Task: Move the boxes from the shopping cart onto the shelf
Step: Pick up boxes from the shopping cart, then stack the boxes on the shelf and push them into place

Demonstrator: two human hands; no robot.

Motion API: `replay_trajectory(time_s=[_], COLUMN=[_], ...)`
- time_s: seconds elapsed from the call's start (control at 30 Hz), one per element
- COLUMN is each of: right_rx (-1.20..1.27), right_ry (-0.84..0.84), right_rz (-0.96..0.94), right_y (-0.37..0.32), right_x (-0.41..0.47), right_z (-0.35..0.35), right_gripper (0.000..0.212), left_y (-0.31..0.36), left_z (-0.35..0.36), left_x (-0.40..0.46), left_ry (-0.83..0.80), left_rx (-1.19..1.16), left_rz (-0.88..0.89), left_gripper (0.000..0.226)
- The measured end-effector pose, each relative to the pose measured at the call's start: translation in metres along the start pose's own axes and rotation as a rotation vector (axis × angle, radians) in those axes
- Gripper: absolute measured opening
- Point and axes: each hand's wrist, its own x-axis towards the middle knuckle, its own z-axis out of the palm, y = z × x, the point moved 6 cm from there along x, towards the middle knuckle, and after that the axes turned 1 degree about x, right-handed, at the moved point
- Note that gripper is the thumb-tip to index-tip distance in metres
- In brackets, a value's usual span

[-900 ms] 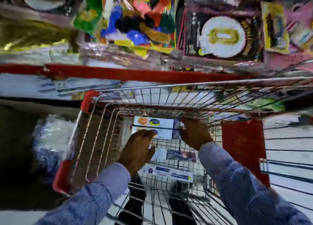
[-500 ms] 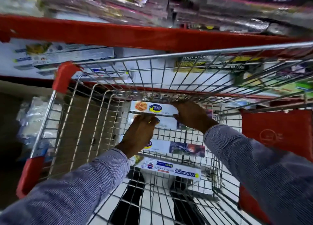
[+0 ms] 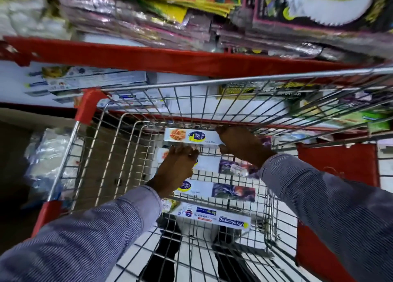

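Note:
Both arms reach down into a wire shopping cart (image 3: pixel 204 103) with red corners. Several long white boxes lie across its floor. My right hand (image 3: pixel 240 145) grips the right end of the farthest white cling-film box (image 3: pixel 191 136). Just below that box, my left hand (image 3: pixel 178 167) rests over the second box (image 3: pixel 214 165), fingers bent on its left part; whether it grips is unclear. Nearer me lie a third cling-film box (image 3: pixel 217 190) and a foil box (image 3: pixel 212 216). Beyond the cart, the white shelf (image 3: pixel 180 81) with a red edge holds similar boxes (image 3: pixel 89 79).
A red shelf beam (image 3: pixel 170 58) runs above the boxed shelf, with wrapped party goods (image 3: pixel 148 16) stacked over it. Green and yellow boxes (image 3: pixel 340 111) sit on the shelf at right. Plastic-wrapped bundles (image 3: pixel 46 158) lie left of the cart. A red cart panel (image 3: pixel 340 165) stands at right.
The view has dipped, then lifted slightly. My right hand has closed on the far box's right end, and that box sits a little higher. My left hand stays on the second box.

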Motion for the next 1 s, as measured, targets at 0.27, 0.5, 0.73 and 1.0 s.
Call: replay_trajectory(time_s=[0.27, 0.5, 0.73, 1.0], right_rx=[0.076, -0.036, -0.092, -0.096], right_ry=[0.121, 0.336, 0.500, 0.633], right_rz=[-0.138, -0.243, -0.193, -0.092], right_y=[-0.031, -0.065, -0.074, -0.041], right_x=[-0.068, -0.158, -0.243, -0.279], right_z=[-0.143, -0.330, -0.491, -0.593], right_gripper=[0.042, 0.042, 0.031, 0.038], left_y=[0.005, 0.008, 0.008, 0.015], left_z=[-0.141, -0.312, -0.460, -0.607], left_x=[-0.066, -0.130, -0.148, -0.145], left_ry=[0.150, 0.344, 0.506, 0.673], left_rx=[-0.218, -0.210, -0.149, -0.018], left_rz=[0.020, 0.056, 0.052, 0.095], left_gripper=[0.049, 0.070, 0.065, 0.062])
